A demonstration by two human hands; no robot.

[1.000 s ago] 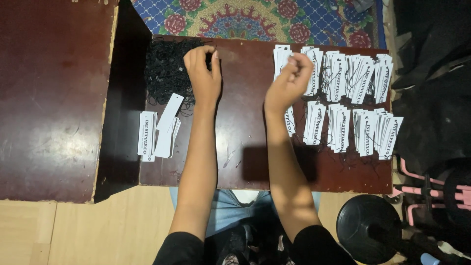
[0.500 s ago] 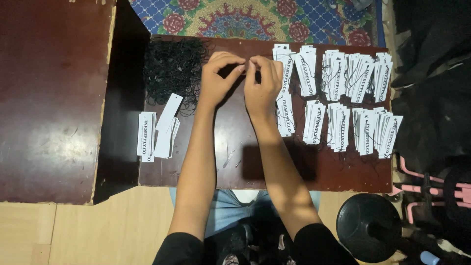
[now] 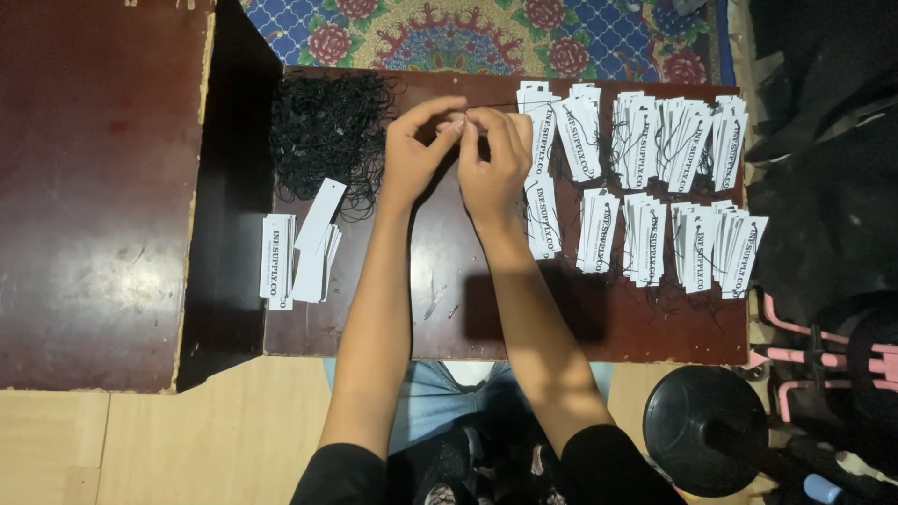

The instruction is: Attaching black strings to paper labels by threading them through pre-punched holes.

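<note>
Above the middle of the low dark wooden table (image 3: 440,318), my left hand (image 3: 414,154) and my right hand (image 3: 493,161) meet with their fingertips pinched together. A thin black string (image 3: 500,105) runs from the pinch toward the right; what else sits between the fingers is hidden. Left of my left hand lies a tangled pile of black strings (image 3: 323,131). One stack of white paper tags (image 3: 543,220) sits just beside my right wrist. At the table's left edge is a small stack of plain white tags (image 3: 301,245).
Two rows of strung white tag stacks (image 3: 669,187) fill the right half of the table. A larger dark red tabletop (image 3: 94,187) stands to the left, a patterned rug (image 3: 486,33) beyond. Black fabric (image 3: 823,140), a black round base (image 3: 706,430) and a pink frame (image 3: 814,360) crowd the right.
My left hand came away from the string pile and my right hand away from the tag rows. Both moved inward, and their fingertips now touch over the table's middle.
</note>
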